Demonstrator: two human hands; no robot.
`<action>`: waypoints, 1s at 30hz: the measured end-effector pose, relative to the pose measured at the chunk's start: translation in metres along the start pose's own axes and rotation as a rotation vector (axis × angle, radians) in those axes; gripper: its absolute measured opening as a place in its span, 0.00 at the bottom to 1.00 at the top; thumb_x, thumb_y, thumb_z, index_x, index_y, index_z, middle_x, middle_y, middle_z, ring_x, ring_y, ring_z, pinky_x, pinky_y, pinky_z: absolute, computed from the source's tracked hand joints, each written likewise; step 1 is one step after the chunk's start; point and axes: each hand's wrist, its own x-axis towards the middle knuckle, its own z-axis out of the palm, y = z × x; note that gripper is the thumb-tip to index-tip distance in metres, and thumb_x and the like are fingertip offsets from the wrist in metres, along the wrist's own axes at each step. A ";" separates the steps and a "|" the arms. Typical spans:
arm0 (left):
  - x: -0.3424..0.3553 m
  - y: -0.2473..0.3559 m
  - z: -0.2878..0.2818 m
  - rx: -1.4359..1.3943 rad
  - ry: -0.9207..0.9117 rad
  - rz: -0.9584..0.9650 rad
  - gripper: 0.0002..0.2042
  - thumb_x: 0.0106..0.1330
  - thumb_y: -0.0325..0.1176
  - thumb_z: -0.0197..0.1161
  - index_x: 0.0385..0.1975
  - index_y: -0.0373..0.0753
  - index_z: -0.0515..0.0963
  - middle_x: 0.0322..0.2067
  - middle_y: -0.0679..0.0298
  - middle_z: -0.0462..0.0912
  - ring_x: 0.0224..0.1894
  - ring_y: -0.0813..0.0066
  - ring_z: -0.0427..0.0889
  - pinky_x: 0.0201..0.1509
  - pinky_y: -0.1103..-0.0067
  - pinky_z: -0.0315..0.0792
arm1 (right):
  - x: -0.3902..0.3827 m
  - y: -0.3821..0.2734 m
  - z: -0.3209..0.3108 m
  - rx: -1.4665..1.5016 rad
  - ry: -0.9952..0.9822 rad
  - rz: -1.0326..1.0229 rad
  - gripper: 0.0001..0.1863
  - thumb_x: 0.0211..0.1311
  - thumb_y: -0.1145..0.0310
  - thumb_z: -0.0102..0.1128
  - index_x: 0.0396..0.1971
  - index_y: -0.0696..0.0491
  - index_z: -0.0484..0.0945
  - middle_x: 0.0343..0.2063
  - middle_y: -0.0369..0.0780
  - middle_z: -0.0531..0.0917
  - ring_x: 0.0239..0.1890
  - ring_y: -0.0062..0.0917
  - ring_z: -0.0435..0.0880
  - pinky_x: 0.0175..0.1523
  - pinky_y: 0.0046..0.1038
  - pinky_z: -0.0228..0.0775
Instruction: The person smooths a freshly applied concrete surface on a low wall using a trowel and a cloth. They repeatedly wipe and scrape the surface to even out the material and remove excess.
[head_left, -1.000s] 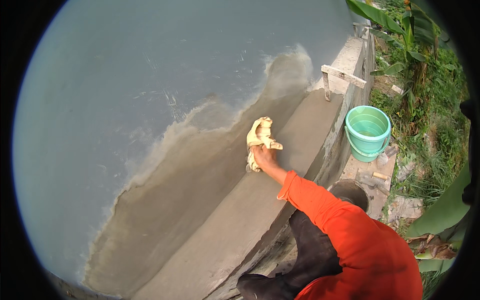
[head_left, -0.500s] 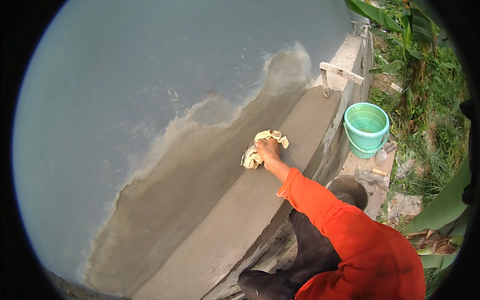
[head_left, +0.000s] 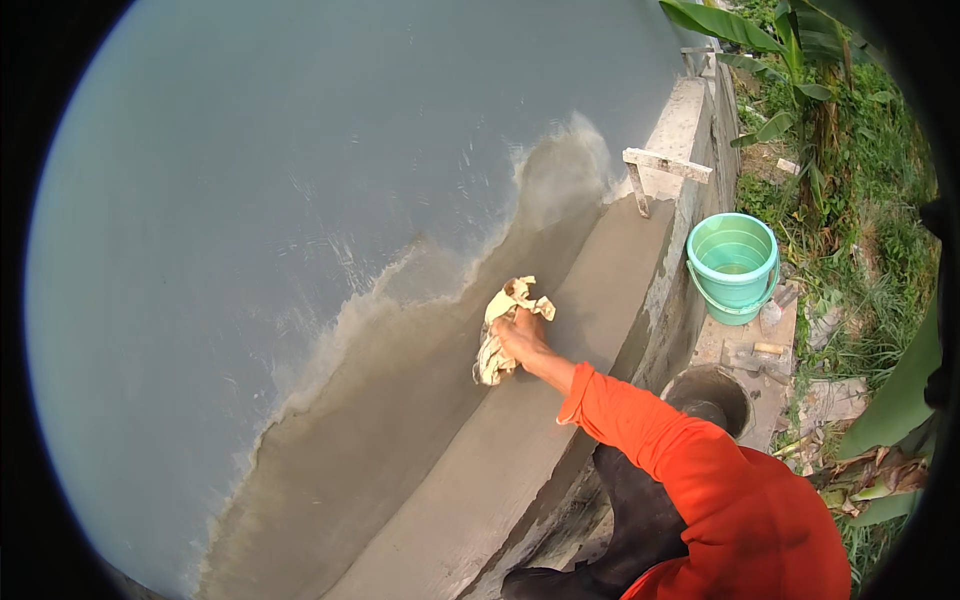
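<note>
My right hand (head_left: 522, 338) is closed around a crumpled cream rag (head_left: 492, 362). It presses the rag against dark, damp cement (head_left: 400, 400), close to the line where that surface meets a smooth cement ledge (head_left: 540, 420). Loose folds of the rag stick out on both sides of my fingers, and the fingertips are partly hidden in it. An orange sleeve (head_left: 680, 430) covers that arm to the wrist. My left hand is out of sight.
Right of the ledge stand a green bucket (head_left: 733, 262) holding some water and a dark bucket (head_left: 715, 395). Between them lies a trowel with a wooden handle (head_left: 768, 348). A cement-stained bracket (head_left: 667, 165) straddles the ledge. Plants (head_left: 880, 200) grow at the right.
My right hand and the rag have shifted slightly left and down in view, off the ledge's edge onto the damp surface. The whole view has also tilted a little.
</note>
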 end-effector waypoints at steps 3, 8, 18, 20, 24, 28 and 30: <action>-0.004 0.002 0.004 0.034 0.033 -0.045 0.21 0.67 0.46 0.74 0.31 0.28 0.88 0.28 0.46 0.90 0.30 0.48 0.86 0.40 0.53 0.80 | 0.079 -0.068 -0.079 -0.006 0.301 0.000 0.23 0.71 0.57 0.58 0.47 0.65 0.81 0.42 0.54 0.88 0.49 0.48 0.90 0.55 0.48 0.80; -0.008 0.010 0.001 0.052 0.023 -0.074 0.21 0.67 0.47 0.73 0.31 0.29 0.87 0.27 0.48 0.88 0.29 0.50 0.84 0.39 0.54 0.79 | -0.012 -0.074 -0.006 -0.349 0.253 -0.611 0.25 0.65 0.69 0.67 0.58 0.59 0.71 0.58 0.47 0.71 0.61 0.49 0.76 0.60 0.52 0.78; -0.014 0.026 0.011 0.055 0.011 -0.119 0.21 0.69 0.48 0.71 0.29 0.31 0.84 0.25 0.51 0.85 0.27 0.53 0.82 0.36 0.56 0.77 | 0.152 -0.030 -0.118 -0.523 0.336 -0.684 0.15 0.61 0.65 0.54 0.39 0.59 0.85 0.53 0.56 0.83 0.57 0.51 0.80 0.63 0.49 0.71; -0.015 0.027 0.011 0.055 0.012 -0.125 0.21 0.69 0.49 0.71 0.29 0.32 0.83 0.24 0.52 0.84 0.26 0.54 0.81 0.36 0.57 0.76 | 0.170 -0.054 -0.129 -0.231 0.382 -0.121 0.17 0.64 0.64 0.56 0.39 0.64 0.83 0.44 0.58 0.87 0.50 0.54 0.80 0.63 0.53 0.70; -0.015 0.033 0.015 0.060 -0.012 -0.119 0.22 0.70 0.49 0.70 0.28 0.33 0.82 0.23 0.53 0.82 0.25 0.56 0.80 0.35 0.57 0.75 | 0.086 -0.059 -0.079 -0.271 0.341 -0.321 0.18 0.65 0.65 0.61 0.52 0.58 0.81 0.52 0.51 0.80 0.57 0.52 0.77 0.61 0.52 0.74; -0.014 0.039 0.020 0.067 -0.023 -0.101 0.22 0.70 0.50 0.69 0.28 0.33 0.81 0.23 0.54 0.81 0.24 0.57 0.79 0.34 0.58 0.74 | 0.029 -0.025 -0.050 -0.681 -0.023 -1.372 0.14 0.61 0.73 0.65 0.48 0.52 0.83 0.50 0.38 0.79 0.61 0.39 0.77 0.58 0.44 0.78; -0.012 0.039 0.020 0.067 -0.021 -0.101 0.22 0.71 0.50 0.69 0.28 0.34 0.80 0.22 0.55 0.80 0.24 0.58 0.78 0.33 0.59 0.74 | 0.063 -0.015 -0.076 -0.553 0.179 -1.180 0.15 0.63 0.69 0.66 0.49 0.54 0.81 0.49 0.41 0.81 0.58 0.41 0.78 0.59 0.43 0.77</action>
